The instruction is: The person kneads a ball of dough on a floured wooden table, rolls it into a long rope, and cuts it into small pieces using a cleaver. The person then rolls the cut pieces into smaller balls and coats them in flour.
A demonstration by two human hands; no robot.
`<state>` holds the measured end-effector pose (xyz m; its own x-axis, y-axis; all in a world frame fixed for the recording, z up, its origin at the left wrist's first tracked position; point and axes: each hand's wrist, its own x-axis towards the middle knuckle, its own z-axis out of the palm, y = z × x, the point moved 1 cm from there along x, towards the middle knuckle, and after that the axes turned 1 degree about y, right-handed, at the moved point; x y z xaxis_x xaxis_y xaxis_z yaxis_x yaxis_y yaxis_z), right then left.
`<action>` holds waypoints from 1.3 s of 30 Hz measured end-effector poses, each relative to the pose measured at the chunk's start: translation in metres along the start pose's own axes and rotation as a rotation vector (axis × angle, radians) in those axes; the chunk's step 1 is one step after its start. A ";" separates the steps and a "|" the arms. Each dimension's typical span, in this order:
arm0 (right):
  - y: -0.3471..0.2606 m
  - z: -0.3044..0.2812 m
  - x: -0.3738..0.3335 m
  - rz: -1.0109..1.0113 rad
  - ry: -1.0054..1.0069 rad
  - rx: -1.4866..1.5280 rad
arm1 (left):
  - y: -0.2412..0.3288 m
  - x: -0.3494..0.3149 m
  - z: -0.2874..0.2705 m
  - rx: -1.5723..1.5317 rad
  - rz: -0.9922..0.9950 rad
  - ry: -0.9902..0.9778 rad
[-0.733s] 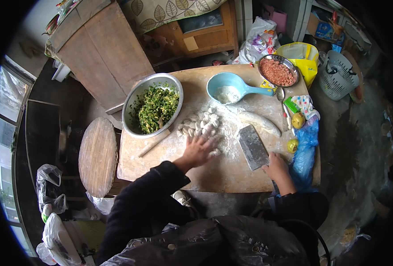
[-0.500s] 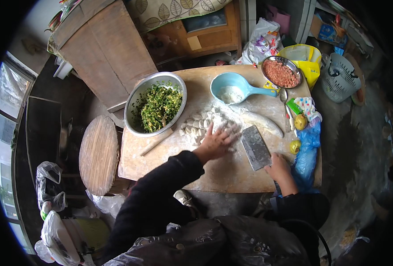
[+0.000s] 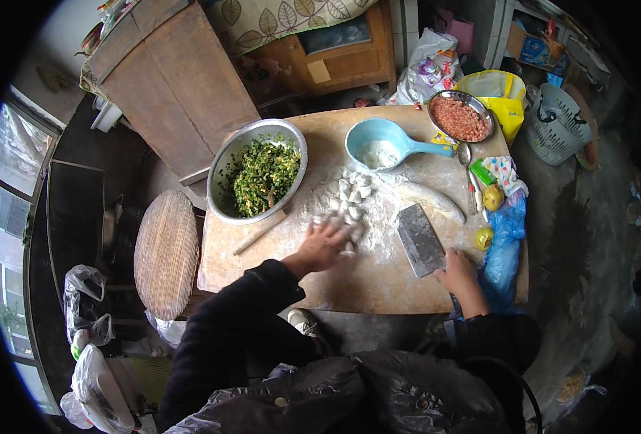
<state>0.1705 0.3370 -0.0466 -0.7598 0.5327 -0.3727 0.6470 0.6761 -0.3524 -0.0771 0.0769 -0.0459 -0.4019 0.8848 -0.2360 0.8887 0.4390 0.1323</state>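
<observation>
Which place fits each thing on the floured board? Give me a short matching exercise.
Things:
1. cleaver
2. metal bowl of chopped greens
3. blue scoop
4. dish of minced meat

Places:
a. far right corner of the board
b. left side of the board
c. just ahead of the right hand
d. far middle, beyond the cut dough pieces

Pairs: 1-c, 2-b, 3-d, 4-a. The left hand lies flat on the nearest dough pieces.
</observation>
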 end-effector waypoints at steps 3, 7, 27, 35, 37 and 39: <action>-0.001 -0.002 0.000 0.002 -0.012 -0.010 | 0.025 0.025 0.000 0.075 0.223 0.129; -0.001 -0.002 0.000 0.026 0.001 0.006 | 0.020 0.063 -0.017 0.108 0.200 0.290; 0.001 0.000 -0.001 -0.018 0.038 -0.005 | 0.032 0.065 -0.014 0.112 0.287 0.212; 0.007 0.004 -0.001 -0.034 0.040 0.006 | -0.024 0.030 -0.032 0.129 0.045 0.009; 0.007 0.003 -0.002 -0.043 0.051 -0.028 | -0.020 0.006 -0.031 0.089 0.057 -0.019; 0.006 0.001 -0.004 -0.016 0.026 0.031 | -0.010 -0.017 -0.028 0.100 0.147 0.083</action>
<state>0.1774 0.3393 -0.0480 -0.7715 0.5350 -0.3444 0.6358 0.6690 -0.3850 -0.0855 0.0615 -0.0163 -0.2795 0.9499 -0.1401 0.9550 0.2902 0.0617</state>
